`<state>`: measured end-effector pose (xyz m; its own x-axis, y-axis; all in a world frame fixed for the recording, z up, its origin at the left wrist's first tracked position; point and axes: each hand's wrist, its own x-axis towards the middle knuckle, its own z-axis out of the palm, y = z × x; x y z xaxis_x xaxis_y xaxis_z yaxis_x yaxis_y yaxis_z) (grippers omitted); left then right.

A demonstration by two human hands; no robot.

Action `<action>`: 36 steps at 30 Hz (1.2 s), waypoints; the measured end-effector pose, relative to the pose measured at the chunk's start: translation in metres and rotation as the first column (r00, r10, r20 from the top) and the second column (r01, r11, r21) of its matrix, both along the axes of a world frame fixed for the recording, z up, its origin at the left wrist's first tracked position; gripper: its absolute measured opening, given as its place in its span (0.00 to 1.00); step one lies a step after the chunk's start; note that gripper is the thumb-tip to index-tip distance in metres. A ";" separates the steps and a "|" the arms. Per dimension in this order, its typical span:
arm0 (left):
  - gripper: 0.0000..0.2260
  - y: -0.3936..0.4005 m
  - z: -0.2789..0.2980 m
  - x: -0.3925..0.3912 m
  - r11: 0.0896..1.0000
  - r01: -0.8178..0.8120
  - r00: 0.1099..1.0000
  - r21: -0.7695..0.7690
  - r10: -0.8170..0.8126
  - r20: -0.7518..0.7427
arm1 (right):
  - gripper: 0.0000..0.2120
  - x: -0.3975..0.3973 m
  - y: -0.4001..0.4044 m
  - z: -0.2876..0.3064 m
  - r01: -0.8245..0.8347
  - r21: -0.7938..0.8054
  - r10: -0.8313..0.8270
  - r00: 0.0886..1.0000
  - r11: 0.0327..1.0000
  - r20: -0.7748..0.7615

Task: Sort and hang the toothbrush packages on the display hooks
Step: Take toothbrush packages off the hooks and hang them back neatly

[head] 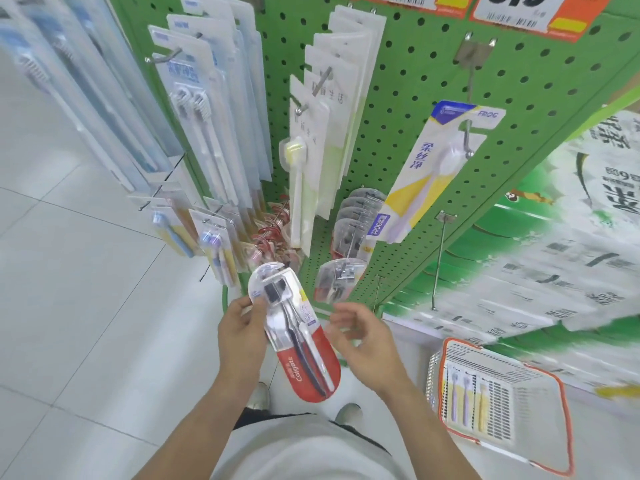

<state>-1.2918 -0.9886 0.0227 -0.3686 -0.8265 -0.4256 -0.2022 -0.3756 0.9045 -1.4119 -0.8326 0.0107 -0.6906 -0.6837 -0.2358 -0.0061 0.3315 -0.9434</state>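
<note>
A red and clear Colgate toothbrush package (298,337) is held upright in front of me, below the green pegboard (408,98). My left hand (240,336) grips its left edge, thumb across the clear blister. My right hand (360,336) hovers just right of the package with loosely curled fingers, holding nothing I can see. A similar clear package (337,284) hangs on a low hook above my right hand. A yellow and white Frog package (429,174) hangs on a hook at the right.
Rows of white and blue toothbrush packs (207,109) hang at the left. A bare long hook (438,258) sticks out at the lower right of the board. An orange-rimmed wire basket (502,407) with several packages sits on the floor at the right.
</note>
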 end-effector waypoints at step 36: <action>0.11 0.000 0.022 -0.004 0.927 0.264 0.930 0.265 -0.172 -0.324 | 0.12 0.006 0.008 0.014 -0.211 0.034 0.163 0.837 0.977 0.522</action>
